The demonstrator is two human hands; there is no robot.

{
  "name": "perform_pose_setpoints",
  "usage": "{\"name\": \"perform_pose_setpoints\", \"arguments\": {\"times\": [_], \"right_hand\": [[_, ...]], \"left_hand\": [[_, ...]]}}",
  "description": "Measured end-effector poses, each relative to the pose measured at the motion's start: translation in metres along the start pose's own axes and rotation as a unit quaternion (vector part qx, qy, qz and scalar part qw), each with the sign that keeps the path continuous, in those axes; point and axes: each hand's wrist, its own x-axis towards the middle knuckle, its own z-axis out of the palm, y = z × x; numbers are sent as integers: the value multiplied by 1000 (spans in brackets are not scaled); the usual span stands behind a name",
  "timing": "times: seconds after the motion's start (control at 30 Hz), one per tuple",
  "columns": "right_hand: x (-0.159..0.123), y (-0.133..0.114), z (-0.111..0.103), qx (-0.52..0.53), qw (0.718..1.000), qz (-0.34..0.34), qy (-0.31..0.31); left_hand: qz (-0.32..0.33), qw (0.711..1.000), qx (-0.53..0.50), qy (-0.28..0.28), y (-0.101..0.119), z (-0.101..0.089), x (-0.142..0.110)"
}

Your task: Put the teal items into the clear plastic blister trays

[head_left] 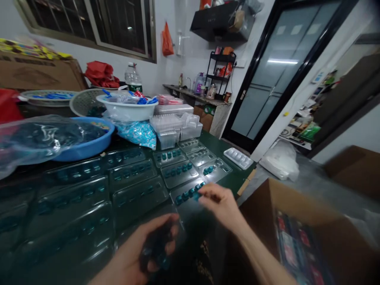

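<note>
**Two hands at trays of teal bits**

I am watching from far away through the head camera. Nearest to me, at 7 o'clock, the left hand (133,253) is curled shut around a dark clump (156,245) with teal bits on it. The clump is blurry, so I cannot tell just what it is.

At 12 o'clock from that hand, the right hand (221,204) reaches out with its fingers (208,192) almost closed. They touch a row of teal bits (190,192) in a clear plastic tray (181,188). I cannot tell if they have a firm hold.

At 4 o'clock, just beside the right hand, sits an open cardboard box (276,221) with bright packs (297,245) inside. More clear trays (133,202) with teal bits cover the green table (234,186).

Farther off at 10 o'clock, a plastic bag (38,138) lies in a blue tub (89,144). At 11 o'clock are a white bowl (127,109), a shiny blue bag (138,132) and clear plastic boxes (166,126). A white tray (238,157) sits at 1 o'clock. Past it stands a black door (282,67).
</note>
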Motion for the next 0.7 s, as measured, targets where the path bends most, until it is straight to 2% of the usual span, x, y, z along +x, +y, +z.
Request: {"name": "perform_pose_setpoints", "arguments": {"times": [0.07,0.13,0.2,0.3,0.37,0.47,0.7], "right_hand": [[25,38,-29,-119,991,28,62],[52,78,-53,-162,983,42,79],[75,115,-69,-194,977,55,73],[95,152,-75,-231,971,61,34],[100,164,-73,-249,967,57,5],[102,169,-67,-270,961,48,-24],[107,154,-58,-305,951,21,-47]], "left_hand": [[7,999,2,31,3,0,1],[14,998,2,66,7,-1,0],[20,996,7,87,10,-2,-3],[31,995,14,93,14,-7,-4],[36,994,12,98,14,-11,-4],[37,994,9,102,14,-15,-2],[32,995,7,95,14,-10,-1]]}}
